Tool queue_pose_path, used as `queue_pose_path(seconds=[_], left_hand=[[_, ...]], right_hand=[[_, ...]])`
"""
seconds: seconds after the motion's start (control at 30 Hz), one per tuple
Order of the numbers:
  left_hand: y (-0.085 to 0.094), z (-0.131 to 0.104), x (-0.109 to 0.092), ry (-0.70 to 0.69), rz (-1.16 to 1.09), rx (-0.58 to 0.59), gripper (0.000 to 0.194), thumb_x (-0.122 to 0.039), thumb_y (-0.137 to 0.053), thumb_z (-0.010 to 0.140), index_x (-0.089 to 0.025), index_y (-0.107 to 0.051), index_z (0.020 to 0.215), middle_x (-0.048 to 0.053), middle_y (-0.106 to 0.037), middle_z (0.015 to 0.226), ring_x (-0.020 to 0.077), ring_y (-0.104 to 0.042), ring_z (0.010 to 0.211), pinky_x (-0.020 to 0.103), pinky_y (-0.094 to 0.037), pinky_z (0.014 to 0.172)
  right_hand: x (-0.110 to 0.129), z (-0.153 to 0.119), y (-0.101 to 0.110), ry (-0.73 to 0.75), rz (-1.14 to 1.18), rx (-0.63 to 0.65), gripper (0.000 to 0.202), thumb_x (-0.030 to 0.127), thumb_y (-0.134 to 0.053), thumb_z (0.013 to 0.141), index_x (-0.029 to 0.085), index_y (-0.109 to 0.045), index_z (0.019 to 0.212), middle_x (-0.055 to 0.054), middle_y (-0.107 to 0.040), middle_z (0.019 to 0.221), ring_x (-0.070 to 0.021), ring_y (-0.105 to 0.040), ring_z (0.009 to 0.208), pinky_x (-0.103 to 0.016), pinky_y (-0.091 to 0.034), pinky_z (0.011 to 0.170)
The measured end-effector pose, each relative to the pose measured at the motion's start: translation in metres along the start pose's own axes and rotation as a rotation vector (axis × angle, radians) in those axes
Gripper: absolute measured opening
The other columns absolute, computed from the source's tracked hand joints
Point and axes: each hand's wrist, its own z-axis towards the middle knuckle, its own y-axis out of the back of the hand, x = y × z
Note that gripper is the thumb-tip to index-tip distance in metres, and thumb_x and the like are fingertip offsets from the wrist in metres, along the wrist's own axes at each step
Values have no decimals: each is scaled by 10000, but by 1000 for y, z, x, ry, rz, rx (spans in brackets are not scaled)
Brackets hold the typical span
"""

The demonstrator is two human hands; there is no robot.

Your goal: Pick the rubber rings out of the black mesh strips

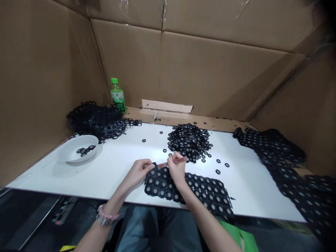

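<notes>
Black and thin, a dimpled sheet point(210, 190) studded with rows of pale round spots lies on the white tabletop point(126, 154) along its near edge, its right end reaching to the table's rim. At its upper left corner is the left hand point(138, 172), the fingers curled and the thumb and forefinger drawn to a narrow gap; they touch the corner, though whether the edge is pinched between them I cannot tell. The right hand point(177, 169) is closed around a slim, reddish, see-through pen-like tool point(164, 164), held as one holds a pen, with the tip pointing left onto the sheet's top row, near the left fingertips. That hand and its forearm cross over the sheet, hiding part of its middle. Just beyond the right hand rises a heap of small black rings with pale centres point(187, 140), with several loose ones scattered on the table around it. Well to the left stands a white bowl point(65, 148) holding a few black pieces, and behind it a tangle of black mesh point(97, 119) lies near a green-capped bottle point(117, 93). On the right, more black spotted sheeting point(278, 168) drapes over the table's edge. Cardboard panels point(199, 66) enclose the back and sides.
</notes>
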Motion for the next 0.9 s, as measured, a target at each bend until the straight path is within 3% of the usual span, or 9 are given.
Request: queue_pose_path(seconds=[0.13,0.27,0.37,0.43,0.53,0.63,0.7,0.73,0.9], left_hand=[[-2,0,-1,1,-89,6,223,-323,-506,772,-134,-544,661,-6,-528,612,124,-476,598,208,-330,564],[-3,0,-7,21,-80,-1,223,-317,-500,767,-140,-522,634,-19,-498,590,121,-466,589,208,-323,559],[-3,1,-8,58,-39,12,206,-307,-488,756,-143,-538,642,-20,-513,576,128,-478,577,215,-329,553],[-3,2,-8,83,-21,28,177,-280,-477,742,-143,-587,722,-4,-569,619,145,-512,609,227,-352,581],[-3,7,-11,85,46,52,224,-258,-456,727,-153,-640,800,36,-652,777,185,-556,753,251,-374,689],[-5,10,-17,81,183,87,271,-368,-471,741,-158,-628,672,33,-652,717,195,-549,717,252,-364,657],[-8,11,-19,98,282,89,308,-437,-517,714,-159,-584,600,12,-606,602,177,-517,611,246,-336,582],[-10,11,-19,102,309,80,309,-443,-539,698,-159,-561,577,0,-577,563,165,-496,575,242,-322,559],[-12,9,-14,76,156,68,325,-413,-528,722,-155,-464,535,-35,-450,501,124,-422,524,222,-298,520]], right_hand=[[1,-3,0,-6,45,19,301,135,-491,674,199,-278,471,82,-269,435,-70,-273,425,-232,-234,455],[-3,6,8,-169,295,-162,298,246,-536,710,198,-328,502,89,-321,419,-62,-316,388,-203,-256,413],[-6,13,16,-290,420,-211,223,395,-426,787,201,-450,680,57,-485,463,-90,-458,383,-193,-321,376],[-6,13,19,-395,541,-144,276,446,-456,769,178,-513,801,-18,-620,588,-131,-592,507,-206,-414,421],[-5,8,20,-448,605,-28,269,407,-605,698,158,-549,783,-57,-666,669,-138,-628,588,-188,-452,455],[-9,4,19,-402,527,-25,266,325,-682,652,177,-464,614,54,-544,471,-51,-455,364,-130,-305,326],[-10,3,20,-396,496,1,320,305,-690,645,187,-400,580,104,-433,389,-24,-319,295,-125,-199,294],[-10,3,21,-400,488,33,307,311,-681,654,191,-404,596,105,-432,386,-28,-322,296,-128,-193,296],[-4,2,26,-414,372,217,233,331,-637,673,189,-458,625,4,-608,510,-117,-547,431,-189,-381,383]])
